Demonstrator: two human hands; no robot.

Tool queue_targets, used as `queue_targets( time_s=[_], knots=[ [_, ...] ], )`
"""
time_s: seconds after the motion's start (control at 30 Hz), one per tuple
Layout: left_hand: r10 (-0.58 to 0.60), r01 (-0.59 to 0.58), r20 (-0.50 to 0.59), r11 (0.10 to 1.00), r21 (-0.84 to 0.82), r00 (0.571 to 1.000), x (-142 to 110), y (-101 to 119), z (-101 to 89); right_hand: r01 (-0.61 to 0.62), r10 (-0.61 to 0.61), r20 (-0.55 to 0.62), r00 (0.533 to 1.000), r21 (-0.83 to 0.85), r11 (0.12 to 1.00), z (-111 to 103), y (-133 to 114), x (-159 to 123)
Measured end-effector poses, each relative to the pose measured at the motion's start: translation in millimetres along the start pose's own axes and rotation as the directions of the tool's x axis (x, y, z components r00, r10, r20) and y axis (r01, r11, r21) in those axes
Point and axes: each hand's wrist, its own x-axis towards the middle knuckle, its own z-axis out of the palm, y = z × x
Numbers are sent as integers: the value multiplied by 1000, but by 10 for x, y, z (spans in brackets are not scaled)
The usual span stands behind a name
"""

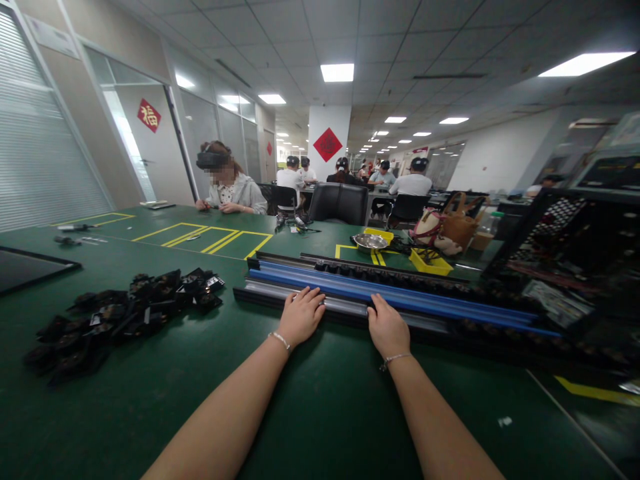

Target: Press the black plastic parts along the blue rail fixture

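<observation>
A long black rail with a clear, silvery channel (345, 306) lies across the table in front of me. My left hand (303, 316) rests flat on its left part, fingers spread. Farther right, my right hand (389, 328) is bent over the same channel, thumb and fingers together at a small dark piece whose shape is mostly hidden. Just behind, a bright blue channel (400, 297) runs parallel, with a row of black parts (360, 272) along its far side. To the left lies a loose heap of small black parts (145, 308).
A green table (210, 413) with yellow tape marks carries everything. Beyond the rails are a metal bowl (370, 241) and a yellow tray (431, 263). A dark rack (565, 260) stands at right, a black panel (30, 270) at left. Another person (233, 183) works across the table.
</observation>
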Motion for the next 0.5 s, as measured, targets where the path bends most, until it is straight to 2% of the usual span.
queue_targets(
  time_s=[0.5],
  knots=[
    [0,-1,19,1000,18,1000,4,0,2,41,-41,-1,999,30,999,49,2,15]
  ],
)
